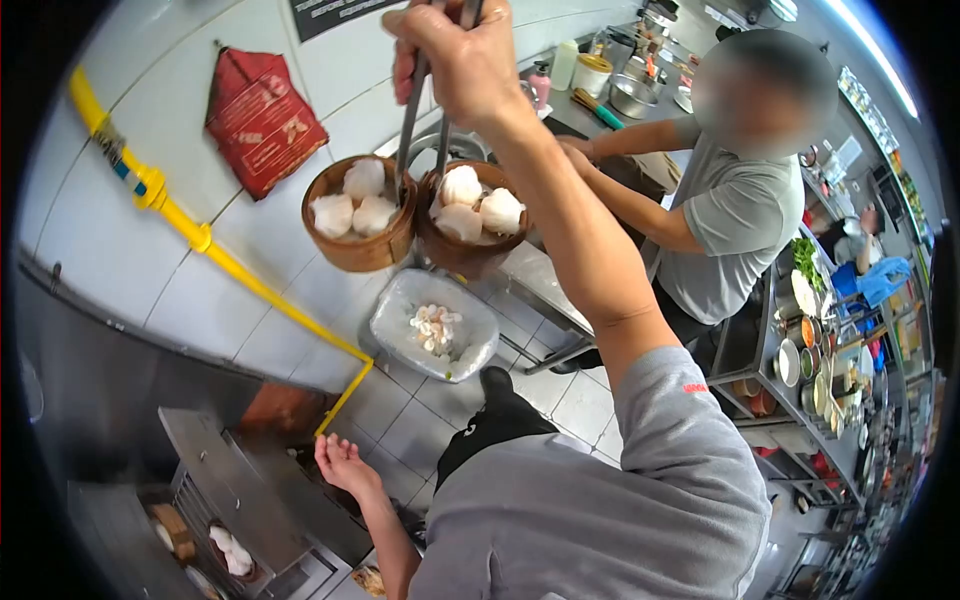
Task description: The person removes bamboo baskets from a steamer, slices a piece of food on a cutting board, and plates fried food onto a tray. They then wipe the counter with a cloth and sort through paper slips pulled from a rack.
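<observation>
My right hand (465, 65), raised at the top centre, is closed round the handles of metal tongs (412, 125). The tong arms reach down to the inner rims of two round bamboo steamer baskets, which are side by side in the air. Three white dumplings lie in the left basket (362, 245), and white dumplings also fill the right basket (468, 255). Low on the left, my left hand (343, 462) is held out with its fingers apart and nothing in it, near the metal steamer cabinet (225, 480).
A lined bin (435, 325) with white scraps is on the tiled floor beneath the baskets. A yellow pipe (265, 290) and a red bag (262, 120) are on the left wall. A co-worker (735, 220) stands at the right by the metal counter (545, 275).
</observation>
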A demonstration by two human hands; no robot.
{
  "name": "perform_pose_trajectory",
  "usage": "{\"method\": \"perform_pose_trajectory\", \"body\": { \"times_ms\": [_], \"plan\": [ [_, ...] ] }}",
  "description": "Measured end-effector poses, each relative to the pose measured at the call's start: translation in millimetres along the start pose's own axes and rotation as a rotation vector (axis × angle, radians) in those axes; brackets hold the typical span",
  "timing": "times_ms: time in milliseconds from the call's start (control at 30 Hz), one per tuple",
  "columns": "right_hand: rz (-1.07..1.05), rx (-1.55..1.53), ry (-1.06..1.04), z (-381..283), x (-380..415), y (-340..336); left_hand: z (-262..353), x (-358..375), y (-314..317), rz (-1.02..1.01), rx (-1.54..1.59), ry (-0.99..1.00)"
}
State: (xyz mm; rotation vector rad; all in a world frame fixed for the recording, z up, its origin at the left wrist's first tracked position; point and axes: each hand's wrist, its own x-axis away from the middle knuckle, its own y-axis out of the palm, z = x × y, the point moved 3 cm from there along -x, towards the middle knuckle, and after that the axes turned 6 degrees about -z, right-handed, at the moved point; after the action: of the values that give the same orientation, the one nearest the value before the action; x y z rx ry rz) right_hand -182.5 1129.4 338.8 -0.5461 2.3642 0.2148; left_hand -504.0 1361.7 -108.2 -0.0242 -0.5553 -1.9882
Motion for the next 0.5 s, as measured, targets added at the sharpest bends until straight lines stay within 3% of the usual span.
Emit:
{"method": "perform_pose_trajectory", "body": {
  "times_ms": [367,500],
  "plan": [
    [0.327,0.207,-0.110,62,-99,-165,-61,10,79,-0.353,-0.423,0.035],
    [0.264,0.254,-0.090,91,-131,-200,-93,10,115,-0.458,-0.457,-0.063]
  ]
}}
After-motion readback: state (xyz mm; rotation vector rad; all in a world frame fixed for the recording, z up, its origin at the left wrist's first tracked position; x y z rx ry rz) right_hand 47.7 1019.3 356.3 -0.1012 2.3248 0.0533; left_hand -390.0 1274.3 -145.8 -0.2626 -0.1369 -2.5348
